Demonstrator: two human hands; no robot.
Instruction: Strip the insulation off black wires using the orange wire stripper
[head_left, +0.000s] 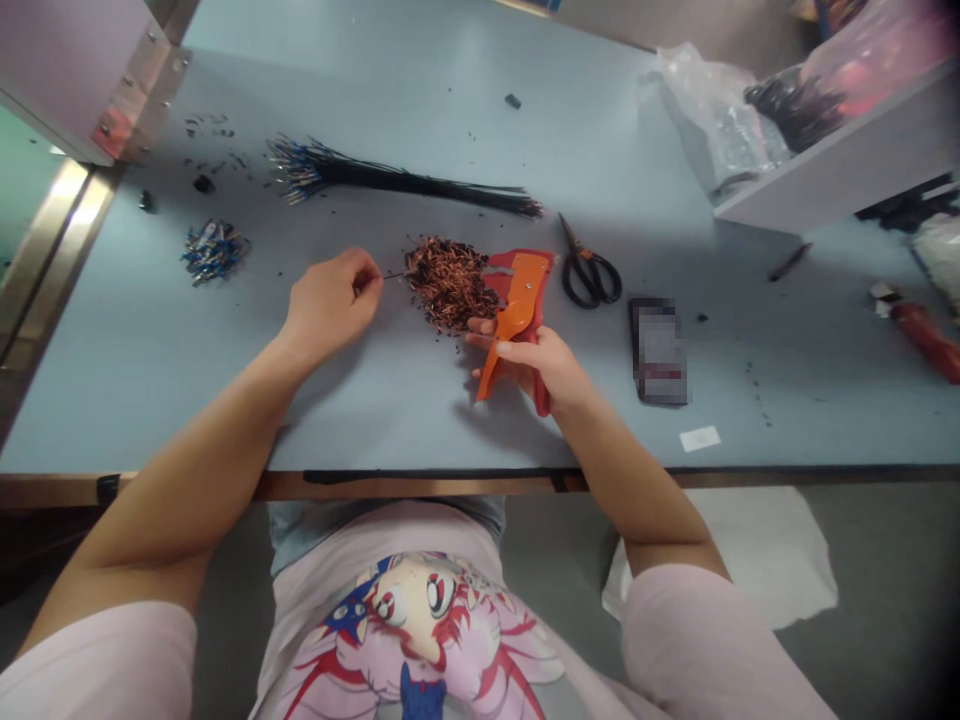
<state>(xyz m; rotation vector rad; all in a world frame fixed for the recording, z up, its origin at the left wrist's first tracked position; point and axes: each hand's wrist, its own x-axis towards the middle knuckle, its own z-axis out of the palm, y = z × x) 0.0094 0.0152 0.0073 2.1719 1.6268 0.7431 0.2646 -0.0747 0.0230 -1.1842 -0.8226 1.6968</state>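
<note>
My left hand is closed in a pinch at the left of the copper pile. From its fingertips a thin black wire sticks out toward the right; the rest of it is hidden by the hand. My right hand holds an orange and red wire stripper, its jaws pointing up and left, with the thumb across the orange handle. Between the two hands lies a heap of copper wire scraps with dark bits among them. The stripper's jaws are beside the heap's right edge.
Behind the hands lies a long bundle of black wires with blue-and-metal ends. A small pile of blue terminals sits at left. To the right are black-handled scissors, a dark phone, a white label and a shelf holding plastic bags.
</note>
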